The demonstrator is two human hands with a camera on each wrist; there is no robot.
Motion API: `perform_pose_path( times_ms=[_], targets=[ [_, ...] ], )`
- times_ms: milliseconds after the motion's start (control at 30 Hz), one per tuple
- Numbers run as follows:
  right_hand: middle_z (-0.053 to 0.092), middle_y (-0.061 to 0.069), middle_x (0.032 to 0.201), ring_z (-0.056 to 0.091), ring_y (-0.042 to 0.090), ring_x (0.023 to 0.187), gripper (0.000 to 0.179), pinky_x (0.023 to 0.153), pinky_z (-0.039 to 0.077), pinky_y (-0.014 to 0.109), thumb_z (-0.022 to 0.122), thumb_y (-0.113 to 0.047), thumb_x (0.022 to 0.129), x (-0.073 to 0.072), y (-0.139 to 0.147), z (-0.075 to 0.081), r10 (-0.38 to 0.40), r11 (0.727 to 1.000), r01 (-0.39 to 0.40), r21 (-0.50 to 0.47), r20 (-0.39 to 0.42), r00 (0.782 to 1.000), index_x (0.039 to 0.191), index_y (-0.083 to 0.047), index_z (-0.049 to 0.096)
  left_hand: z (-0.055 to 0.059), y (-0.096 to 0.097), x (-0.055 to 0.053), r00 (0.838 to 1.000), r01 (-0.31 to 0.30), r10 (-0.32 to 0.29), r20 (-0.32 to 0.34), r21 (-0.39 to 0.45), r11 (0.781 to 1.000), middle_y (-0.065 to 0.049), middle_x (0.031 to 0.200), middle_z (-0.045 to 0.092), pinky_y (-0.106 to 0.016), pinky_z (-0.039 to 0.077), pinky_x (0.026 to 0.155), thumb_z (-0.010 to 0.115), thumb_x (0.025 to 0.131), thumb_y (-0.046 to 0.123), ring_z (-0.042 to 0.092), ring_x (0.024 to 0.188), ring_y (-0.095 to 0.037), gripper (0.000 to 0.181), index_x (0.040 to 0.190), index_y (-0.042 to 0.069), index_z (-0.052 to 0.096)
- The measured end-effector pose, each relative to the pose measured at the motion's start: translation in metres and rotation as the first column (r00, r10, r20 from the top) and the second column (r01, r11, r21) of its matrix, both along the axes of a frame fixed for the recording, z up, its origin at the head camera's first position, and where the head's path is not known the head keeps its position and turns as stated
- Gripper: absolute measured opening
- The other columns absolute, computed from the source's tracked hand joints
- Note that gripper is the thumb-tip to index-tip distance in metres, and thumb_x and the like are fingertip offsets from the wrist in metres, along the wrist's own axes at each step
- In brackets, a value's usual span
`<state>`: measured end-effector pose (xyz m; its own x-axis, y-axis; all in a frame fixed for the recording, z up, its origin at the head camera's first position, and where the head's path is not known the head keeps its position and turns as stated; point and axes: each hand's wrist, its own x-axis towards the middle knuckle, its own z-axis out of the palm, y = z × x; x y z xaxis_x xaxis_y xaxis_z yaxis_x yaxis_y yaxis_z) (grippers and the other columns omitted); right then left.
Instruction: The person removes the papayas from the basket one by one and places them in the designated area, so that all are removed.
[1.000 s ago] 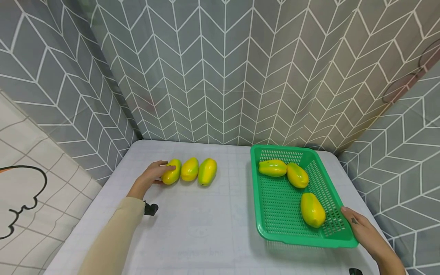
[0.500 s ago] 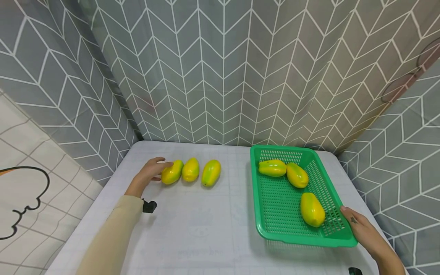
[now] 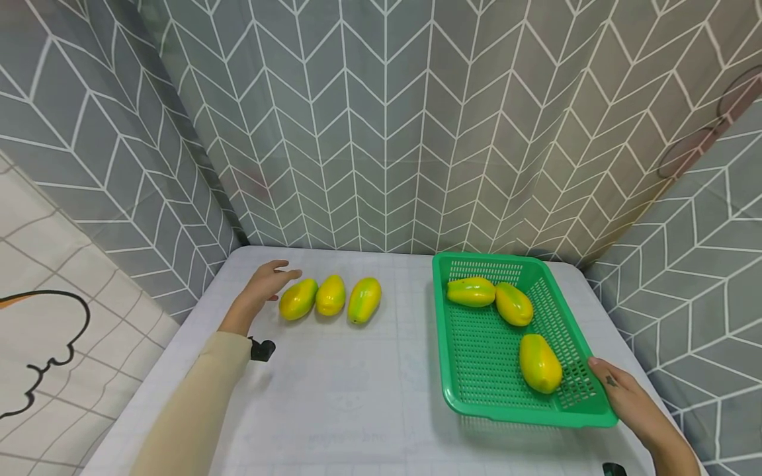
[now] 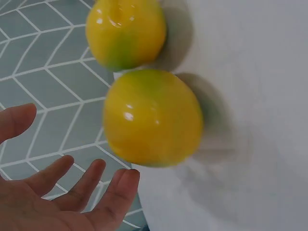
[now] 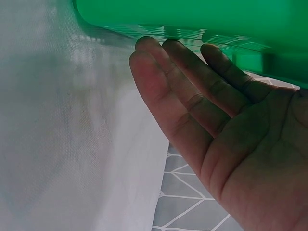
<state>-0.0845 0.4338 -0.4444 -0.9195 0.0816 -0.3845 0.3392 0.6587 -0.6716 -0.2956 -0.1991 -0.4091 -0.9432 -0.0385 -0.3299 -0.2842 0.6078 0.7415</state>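
Three yellow papayas with green streaks stand in a row on the white table: the left papaya, the middle papaya and the right papaya. Just left of the row is my left hand, its fingers spread and holding nothing. In the left wrist view a gap separates its fingertips from the nearest papaya. My right hand grips the near right corner of a green plastic basket, thumb at the rim. Seen from the right wrist, its other fingers reach under the basket.
Inside the basket lie three more papayas, two touching papayas at the back and one papaya near the right side. Grey patterned curtains stand behind and beside the table.
My left hand has come off the left papaya and drawn up and left from it. That papaya has turned a little, and the right papaya has shifted slightly right. My right hand has stayed put.
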Motion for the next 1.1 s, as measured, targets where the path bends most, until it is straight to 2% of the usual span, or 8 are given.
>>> perform_pose_path(
  times_ms=[133, 400, 567, 667, 733, 800, 967, 1100],
  targets=[
    [0.044, 0.043, 0.148, 0.046, -0.003, 0.1, 0.086, 0.113, 0.039, 0.067, 0.014, -0.052, 0.115, 0.0, 0.0, 0.0, 0.002, 1.0, -0.002, -0.008, -0.012, 1.0, 0.158, 0.022, 0.013, 0.006, 0.008, 0.0, 1.0, 0.013, -0.012, -0.029, 0.029, 1.0, -0.026, 0.172, 0.027, -0.057, 0.044, 0.122, 0.056, 0.106, 0.046, 0.035, 0.155, -0.045, 0.08, 0.169, 0.009, 0.023],
    [0.033, 0.046, 0.157, 0.035, -0.019, 0.095, 0.086, 0.111, 0.039, 0.067, 0.016, -0.051, 0.115, 0.002, 0.0, -0.001, 0.006, 1.0, -0.007, -0.017, -0.047, 0.999, 0.158, 0.023, 0.015, 0.021, 0.027, 0.001, 0.999, 0.016, -0.014, -0.047, 0.058, 0.998, -0.023, 0.172, 0.03, -0.063, 0.036, 0.126, 0.056, 0.107, 0.044, 0.035, 0.156, -0.045, 0.077, 0.168, 0.01, 0.025],
    [0.048, 0.041, 0.144, 0.044, -0.01, 0.093, 0.086, 0.111, 0.039, 0.066, 0.016, -0.052, 0.115, 0.002, 0.0, -0.001, -0.002, 1.0, 0.002, -0.019, -0.048, 0.999, 0.158, 0.022, 0.015, 0.028, 0.041, 0.0, 0.999, 0.037, -0.033, -0.041, 0.092, 0.995, -0.021, 0.174, 0.028, -0.06, 0.039, 0.126, 0.057, 0.106, 0.045, 0.035, 0.157, -0.043, 0.077, 0.169, 0.013, 0.025],
    [0.051, 0.039, 0.141, 0.047, -0.007, 0.093, 0.085, 0.109, 0.04, 0.065, 0.016, -0.052, 0.115, 0.002, 0.0, -0.001, -0.003, 1.0, 0.003, -0.013, -0.049, 0.999, 0.158, 0.022, 0.016, 0.03, 0.049, -0.001, 0.998, 0.057, -0.053, -0.038, 0.127, 0.99, -0.018, 0.174, 0.028, -0.059, 0.041, 0.125, 0.058, 0.106, 0.045, 0.036, 0.156, -0.043, 0.076, 0.169, 0.015, 0.027],
    [0.051, 0.04, 0.141, 0.046, -0.007, 0.093, 0.085, 0.109, 0.04, 0.065, 0.016, -0.051, 0.115, 0.002, 0.0, -0.001, -0.004, 1.0, 0.003, -0.008, -0.053, 0.999, 0.157, 0.023, 0.016, 0.032, 0.054, -0.002, 0.998, 0.065, -0.06, -0.036, 0.158, 0.985, -0.017, 0.175, 0.028, -0.058, 0.042, 0.125, 0.059, 0.105, 0.046, 0.037, 0.156, -0.043, 0.076, 0.168, 0.016, 0.029],
    [0.045, 0.043, 0.148, 0.042, -0.012, 0.094, 0.085, 0.109, 0.04, 0.066, 0.016, -0.051, 0.115, 0.002, 0.0, -0.001, -0.002, 1.0, 0.002, -0.008, -0.057, 0.998, 0.157, 0.023, 0.017, 0.033, 0.059, -0.003, 0.997, 0.077, -0.072, -0.034, 0.178, 0.981, -0.016, 0.174, 0.029, -0.056, 0.042, 0.124, 0.06, 0.105, 0.046, 0.038, 0.155, -0.043, 0.076, 0.168, 0.017, 0.03],
    [0.036, 0.045, 0.155, 0.039, -0.016, 0.094, 0.085, 0.111, 0.039, 0.068, 0.016, -0.051, 0.115, 0.003, 0.0, -0.002, 0.0, 1.0, -0.001, -0.018, -0.063, 0.998, 0.157, 0.023, 0.016, 0.038, 0.072, -0.003, 0.994, 0.107, -0.102, -0.036, 0.192, 0.975, -0.014, 0.174, 0.03, -0.055, 0.045, 0.123, 0.061, 0.104, 0.048, 0.041, 0.154, -0.041, 0.076, 0.167, 0.019, 0.03],
    [0.042, 0.044, 0.151, 0.045, -0.012, 0.093, 0.084, 0.108, 0.04, 0.065, 0.016, -0.05, 0.115, 0.003, 0.0, -0.002, 0.004, 1.0, -0.005, -0.014, -0.073, 0.997, 0.157, 0.023, 0.017, 0.041, 0.085, -0.002, 0.991, 0.132, -0.126, -0.04, 0.201, 0.971, -0.015, 0.173, 0.031, -0.053, 0.046, 0.122, 0.061, 0.104, 0.048, 0.043, 0.152, -0.041, 0.076, 0.167, 0.019, 0.031]
  ],
)
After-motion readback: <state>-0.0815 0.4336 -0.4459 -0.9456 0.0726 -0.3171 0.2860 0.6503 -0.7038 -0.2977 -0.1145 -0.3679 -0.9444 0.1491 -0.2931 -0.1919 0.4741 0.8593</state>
